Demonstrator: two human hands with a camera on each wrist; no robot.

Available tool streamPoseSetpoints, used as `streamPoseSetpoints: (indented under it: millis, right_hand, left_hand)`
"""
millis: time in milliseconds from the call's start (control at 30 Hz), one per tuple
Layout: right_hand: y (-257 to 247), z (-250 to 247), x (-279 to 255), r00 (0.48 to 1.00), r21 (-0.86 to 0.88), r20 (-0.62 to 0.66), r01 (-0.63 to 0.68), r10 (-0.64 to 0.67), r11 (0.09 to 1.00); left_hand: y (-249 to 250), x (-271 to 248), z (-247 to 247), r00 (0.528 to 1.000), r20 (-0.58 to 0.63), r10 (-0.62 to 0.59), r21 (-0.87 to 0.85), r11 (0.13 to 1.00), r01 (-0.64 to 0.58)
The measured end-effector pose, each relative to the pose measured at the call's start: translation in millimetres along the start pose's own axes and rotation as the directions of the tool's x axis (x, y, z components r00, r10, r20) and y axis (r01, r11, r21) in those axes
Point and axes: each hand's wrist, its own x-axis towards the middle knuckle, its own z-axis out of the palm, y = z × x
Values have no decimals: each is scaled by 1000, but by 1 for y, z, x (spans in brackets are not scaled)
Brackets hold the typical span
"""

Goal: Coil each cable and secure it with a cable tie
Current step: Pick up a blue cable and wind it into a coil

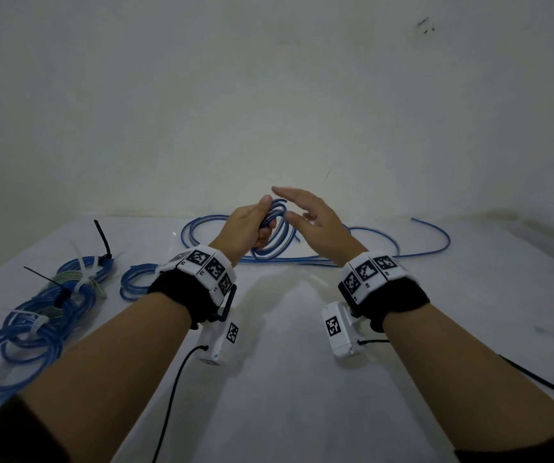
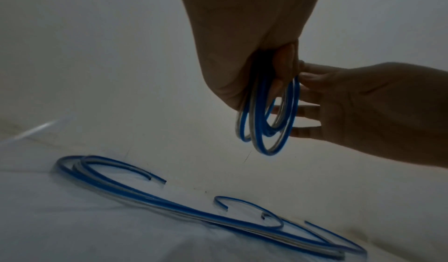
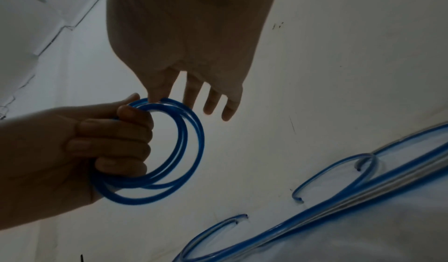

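My left hand [image 1: 252, 225] is raised above the white table [image 1: 302, 379] and grips a small coil of blue cable [image 1: 277, 228] with curled fingers. The same coil [image 3: 179, 151] shows as several loops passing through the left fist [image 3: 97, 145]. My right hand [image 1: 309, 212] is just right of the coil with straight, spread fingers. Its index fingertip [image 3: 155, 95] touches the top of the loops; nothing is held in it. In the left wrist view the coil [image 2: 269, 116] hangs from the left hand [image 2: 242, 64], with the right hand [image 2: 351, 112] behind it.
Loose blue cables [image 1: 369, 252] lie uncoiled on the table behind my hands. At the left lie several coiled blue cables [image 1: 35, 315] bound with white and black ties [image 1: 103, 242], and one small untied coil [image 1: 135, 282]. Black wires [image 1: 552, 385] trail at the right edge.
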Motion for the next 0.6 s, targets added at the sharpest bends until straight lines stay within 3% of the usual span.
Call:
streamPoseSetpoints:
  millis: [133,267,600]
  right_hand:
    - [9,-6,-6,998,16,-9,-60,61,998]
    - [12,-18,-13,995,18,-34,-95,96,995]
    - [6,-76,-47,955,116,-117,-259,272,959]
  left_hand:
    - [-3,3,6,999,24,-41,51,998,40]
    - [-1,5,21,992,82,-92,-21,995,94]
    - [-7,10,92,988,141,59,-57,997,-51]
